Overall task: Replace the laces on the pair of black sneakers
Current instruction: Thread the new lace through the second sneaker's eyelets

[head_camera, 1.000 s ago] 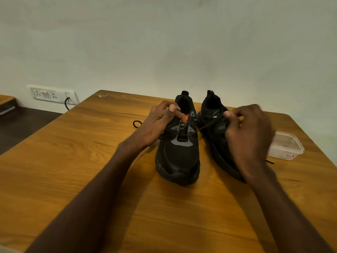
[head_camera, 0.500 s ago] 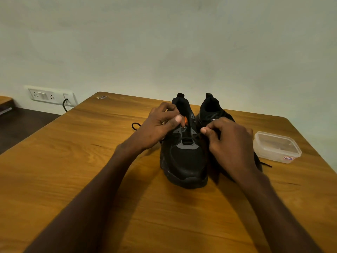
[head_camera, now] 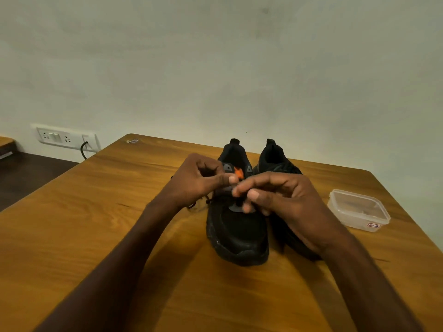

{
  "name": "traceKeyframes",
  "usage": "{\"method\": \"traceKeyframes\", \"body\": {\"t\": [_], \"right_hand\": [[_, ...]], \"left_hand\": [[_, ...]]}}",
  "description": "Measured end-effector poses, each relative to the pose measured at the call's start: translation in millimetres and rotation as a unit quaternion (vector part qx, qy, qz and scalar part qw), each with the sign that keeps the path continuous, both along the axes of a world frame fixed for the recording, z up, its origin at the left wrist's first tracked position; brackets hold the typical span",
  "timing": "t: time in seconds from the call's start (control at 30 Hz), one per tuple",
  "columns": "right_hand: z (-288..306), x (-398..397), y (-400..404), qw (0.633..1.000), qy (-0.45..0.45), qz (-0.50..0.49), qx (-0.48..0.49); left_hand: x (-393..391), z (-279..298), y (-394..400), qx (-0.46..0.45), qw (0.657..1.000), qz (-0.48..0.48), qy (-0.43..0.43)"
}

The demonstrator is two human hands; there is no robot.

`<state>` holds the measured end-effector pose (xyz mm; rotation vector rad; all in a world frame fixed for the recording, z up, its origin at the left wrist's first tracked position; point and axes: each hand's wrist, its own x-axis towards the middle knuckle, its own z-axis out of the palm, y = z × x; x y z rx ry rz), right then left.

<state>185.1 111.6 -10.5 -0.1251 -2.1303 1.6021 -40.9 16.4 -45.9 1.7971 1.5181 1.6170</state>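
Two black sneakers stand side by side on the counter [head_camera: 119, 236], toes toward the person, heels toward the wall; each long axis runs near to far, the two roughly parallel. The near-left sneaker [head_camera: 237, 231] is being worked on. The other sneaker [head_camera: 275, 159] is partly hidden behind the right hand.

Left hand [head_camera: 201, 180]: fingers curled, thumb and forefinger pinched together at the upper eyelets, beside an orange tab [head_camera: 238, 173]. A lace is judged to be pinched there, though the pinch itself is not clearly seen. A dark lace end [head_camera: 196, 205] trails onto the counter just below this grip.

Right hand [head_camera: 278, 200]: fingertips bunched over the tongue, touching or almost touching the left grip. What is held cannot be told.

Step in hand, as judged: threading or pulling lace through an eyelet of the left sneaker, mid-task. Next move is judged to call for a fine pinch on the lace tip and a steady pull across the tongue.

A lidded clear plastic box [head_camera: 358, 209] is noted right of the right grip, well apart.
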Motion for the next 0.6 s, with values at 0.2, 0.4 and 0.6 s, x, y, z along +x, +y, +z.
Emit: {"method": "traceKeyframes", "body": {"t": [0.2, 0.4, 0.6], "right_hand": [[-0.3, -6.2, -4.7, 0.982, 0.094, 0.079, -0.145], [-2.3, -9.0, -1.7, 0.969, 0.114, 0.085, -0.203], [-3.7, -9.8, 9.2, 0.947, 0.134, -0.215, -0.196]], "left_hand": [[15.9, 11.3, 1.0, -0.069, 0.969, -0.093, -0.22], [14.9, 12.5, 1.5, -0.123, 0.933, -0.221, -0.257], [5.4, 17.9, -7.4, -0.051, 0.917, -0.179, -0.352]]}}
